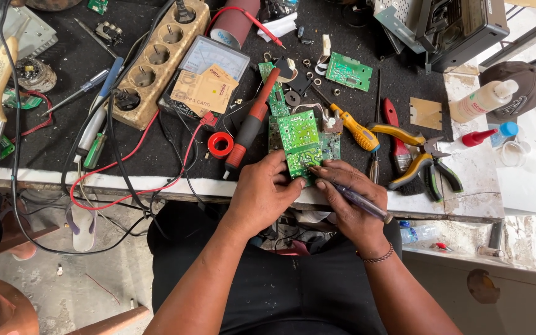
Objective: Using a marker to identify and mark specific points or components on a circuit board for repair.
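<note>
1. The right hand is closed around a thin screwdriver with a clear handle. The fingers are together on the handle, which lies across the palm and comes out past the wrist side, and the tip end points toward the fingertips.
2. The left hand holds the green circuit board at its near edge. Its fingers are pressed on the near left part of the board; I cannot tell how the thumb sits below it.
3. The board stands just beyond the fingertips of both hands, between them, tilted up over the near edge of the work table. The tip of the screwdriver meets the board at its near right corner, just in front of the right fingertips.
4. Just left of the left fingers lies a red and black soldering iron, pointing away from them, and further left a small red ring of tape.
5. Just right of the right fingers lies a yellow screwdriver, and further right yellow-handled pliers with a red-handled brush beside them.
6. Beyond the board, farther from the fingers, is a second small green board on the dark table cover.
7. Far beyond the left fingers are an analog meter with a brown card on it and a beige power strip.
8. Far right of the right fingers stands a white bottle.
</note>
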